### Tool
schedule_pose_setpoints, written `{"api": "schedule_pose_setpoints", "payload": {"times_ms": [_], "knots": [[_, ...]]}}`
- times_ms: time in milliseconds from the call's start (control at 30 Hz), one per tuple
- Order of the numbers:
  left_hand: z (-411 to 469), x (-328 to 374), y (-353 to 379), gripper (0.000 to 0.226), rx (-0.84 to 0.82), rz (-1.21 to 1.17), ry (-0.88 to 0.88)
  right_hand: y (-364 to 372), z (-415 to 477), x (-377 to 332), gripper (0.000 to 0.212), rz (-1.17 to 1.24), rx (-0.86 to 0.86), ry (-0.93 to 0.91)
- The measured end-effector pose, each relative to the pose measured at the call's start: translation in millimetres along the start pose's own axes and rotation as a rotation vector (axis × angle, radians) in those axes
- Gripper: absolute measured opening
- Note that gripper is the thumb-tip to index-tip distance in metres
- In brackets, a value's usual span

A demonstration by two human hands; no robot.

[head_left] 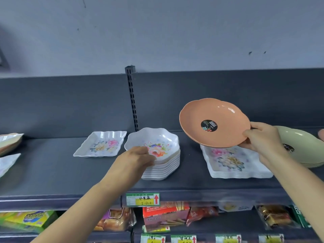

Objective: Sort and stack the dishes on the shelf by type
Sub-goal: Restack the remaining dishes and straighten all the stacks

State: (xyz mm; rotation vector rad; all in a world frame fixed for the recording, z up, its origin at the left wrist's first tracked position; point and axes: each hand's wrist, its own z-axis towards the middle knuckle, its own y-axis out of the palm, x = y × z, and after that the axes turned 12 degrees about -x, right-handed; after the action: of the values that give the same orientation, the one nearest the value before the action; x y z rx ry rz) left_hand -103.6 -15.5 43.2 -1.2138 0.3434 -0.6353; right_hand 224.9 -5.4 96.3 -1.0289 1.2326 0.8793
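My right hand (261,137) grips the right rim of an orange round plate (219,116) with a black sticker, holding it tilted in the air above a stack of white rectangular floral trays (233,163). My left hand (138,156) rests on the left rim of the top dish of a stack of white scalloped floral bowls (163,155). A single white square floral dish (101,144) lies on the shelf to the left of that stack. Pale green round plates (301,146) are stacked at the far right, partly behind my right hand.
The dark grey shelf (52,172) has more dishes at its far left edge (8,142). A slotted metal upright (132,99) stands behind the bowls. Snack packages (164,216) and price tags (142,199) fill the shelf below.
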Motion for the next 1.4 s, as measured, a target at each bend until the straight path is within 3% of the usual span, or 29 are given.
{"api": "schedule_pose_setpoints", "payload": {"times_ms": [400,600,800,1000,1167,1300,1400], "knots": [[4,-16,6,0.040,-0.160,-0.020,0.110,4,-11,3,0.038,0.025,0.053,0.035],[21,-14,-9,0.069,-0.153,-0.180,0.121,1,-20,9,0.035,0.040,0.128,0.064],[47,5,-10,0.055,-0.054,-0.187,0.201,-18,-35,23,0.039,0.053,0.193,0.102],[80,56,-3,0.040,-0.002,-0.414,0.140,-49,-50,31,0.038,0.050,0.202,0.123],[123,109,14,0.053,-0.226,-0.600,0.002,-92,-48,40,0.043,0.084,0.209,0.101],[170,161,28,0.041,-0.248,-0.926,-0.117,-143,-32,44,0.042,0.080,0.208,0.078],[212,198,41,0.022,-0.261,-0.981,-0.159,-191,-13,45,0.040,0.080,0.188,0.061]]}}
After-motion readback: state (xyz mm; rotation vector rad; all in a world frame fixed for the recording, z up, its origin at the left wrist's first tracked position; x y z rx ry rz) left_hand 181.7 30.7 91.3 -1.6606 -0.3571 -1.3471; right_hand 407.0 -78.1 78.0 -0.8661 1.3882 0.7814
